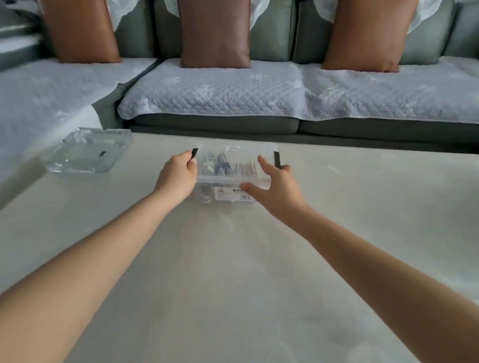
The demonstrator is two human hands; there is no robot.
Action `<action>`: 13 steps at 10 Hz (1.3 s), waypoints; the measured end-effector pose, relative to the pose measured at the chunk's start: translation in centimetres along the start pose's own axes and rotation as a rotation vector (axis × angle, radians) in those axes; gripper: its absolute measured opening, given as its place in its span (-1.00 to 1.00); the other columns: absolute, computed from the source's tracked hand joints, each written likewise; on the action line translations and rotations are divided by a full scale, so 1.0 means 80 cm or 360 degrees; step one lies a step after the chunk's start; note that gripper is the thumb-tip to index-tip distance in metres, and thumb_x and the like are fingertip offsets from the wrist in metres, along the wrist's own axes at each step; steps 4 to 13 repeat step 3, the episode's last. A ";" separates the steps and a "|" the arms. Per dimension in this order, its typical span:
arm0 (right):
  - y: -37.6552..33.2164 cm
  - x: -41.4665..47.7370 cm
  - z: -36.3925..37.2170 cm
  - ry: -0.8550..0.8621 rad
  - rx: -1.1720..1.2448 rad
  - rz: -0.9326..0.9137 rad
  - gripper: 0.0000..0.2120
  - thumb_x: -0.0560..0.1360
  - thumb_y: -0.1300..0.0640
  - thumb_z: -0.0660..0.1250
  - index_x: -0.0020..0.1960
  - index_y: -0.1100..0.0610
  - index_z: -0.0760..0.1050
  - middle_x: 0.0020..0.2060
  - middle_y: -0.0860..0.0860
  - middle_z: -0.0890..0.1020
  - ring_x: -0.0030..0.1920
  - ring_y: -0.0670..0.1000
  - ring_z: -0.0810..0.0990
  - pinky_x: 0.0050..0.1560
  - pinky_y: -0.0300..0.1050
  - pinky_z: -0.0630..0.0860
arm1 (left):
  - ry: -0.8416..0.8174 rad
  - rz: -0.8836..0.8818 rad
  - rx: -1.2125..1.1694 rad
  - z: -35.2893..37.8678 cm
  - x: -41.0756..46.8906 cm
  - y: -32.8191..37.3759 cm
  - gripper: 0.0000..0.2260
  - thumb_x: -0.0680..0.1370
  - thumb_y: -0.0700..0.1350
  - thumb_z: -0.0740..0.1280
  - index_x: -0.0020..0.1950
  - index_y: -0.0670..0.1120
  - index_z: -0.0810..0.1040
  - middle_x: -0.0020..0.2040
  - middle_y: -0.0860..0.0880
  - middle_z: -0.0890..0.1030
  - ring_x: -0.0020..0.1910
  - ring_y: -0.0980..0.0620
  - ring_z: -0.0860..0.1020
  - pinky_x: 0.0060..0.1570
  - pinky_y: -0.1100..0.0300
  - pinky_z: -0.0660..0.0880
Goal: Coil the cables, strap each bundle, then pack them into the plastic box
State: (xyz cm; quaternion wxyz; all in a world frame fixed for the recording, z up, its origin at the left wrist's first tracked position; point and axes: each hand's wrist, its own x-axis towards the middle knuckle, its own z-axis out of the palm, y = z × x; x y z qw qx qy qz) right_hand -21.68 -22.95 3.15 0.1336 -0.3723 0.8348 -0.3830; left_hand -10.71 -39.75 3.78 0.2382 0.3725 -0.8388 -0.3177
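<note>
Pale table (241,269) before a grey sofa (224,95): the plastic box (228,195), cables (221,162) visible under its lid (241,154), sits between both grips. Left grip (178,177) pinches the black latch (194,153) beside it; right grip (277,189) spreads wide on the lid. Packing looks finished; next, seemingly, snapping both latches down.

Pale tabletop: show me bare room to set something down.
Bare: pale tabletop on the near side of the clear plastic box, and to its right. Crowded: around the box, with left hand and right hand, and the far-left square glass tray.
</note>
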 end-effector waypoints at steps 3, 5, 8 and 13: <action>-0.028 0.008 -0.042 -0.0568 -0.0523 0.0247 -0.30 0.55 -0.25 0.14 0.52 -0.22 -0.20 0.39 0.21 0.24 0.18 0.25 0.50 0.18 0.04 0.39 | -0.0350 -0.0312 0.0407 -0.014 0.008 0.025 -0.51 0.66 0.02 0.01 0.55 -0.12 0.02 0.49 -0.26 0.18 0.40 -0.26 0.29 0.30 -0.11 0.32; -0.028 0.008 -0.042 -0.0568 -0.0523 0.0247 -0.30 0.55 -0.25 0.14 0.52 -0.22 -0.20 0.39 0.21 0.24 0.18 0.25 0.50 0.18 0.04 0.39 | -0.0350 -0.0312 0.0407 -0.014 0.008 0.025 -0.51 0.66 0.02 0.01 0.55 -0.12 0.02 0.49 -0.26 0.18 0.40 -0.26 0.29 0.30 -0.11 0.32; -0.028 0.008 -0.042 -0.0568 -0.0523 0.0247 -0.30 0.55 -0.25 0.14 0.52 -0.22 -0.20 0.39 0.21 0.24 0.18 0.25 0.50 0.18 0.04 0.39 | -0.0350 -0.0312 0.0407 -0.014 0.008 0.025 -0.51 0.66 0.02 0.01 0.55 -0.12 0.02 0.49 -0.26 0.18 0.40 -0.26 0.29 0.30 -0.11 0.32; -0.028 0.008 -0.042 -0.0568 -0.0523 0.0247 -0.30 0.55 -0.25 0.14 0.52 -0.22 -0.20 0.39 0.21 0.24 0.18 0.25 0.50 0.18 0.04 0.39 | -0.0350 -0.0312 0.0407 -0.014 0.008 0.025 -0.51 0.66 0.02 0.01 0.55 -0.12 0.02 0.49 -0.26 0.18 0.40 -0.26 0.29 0.30 -0.11 0.32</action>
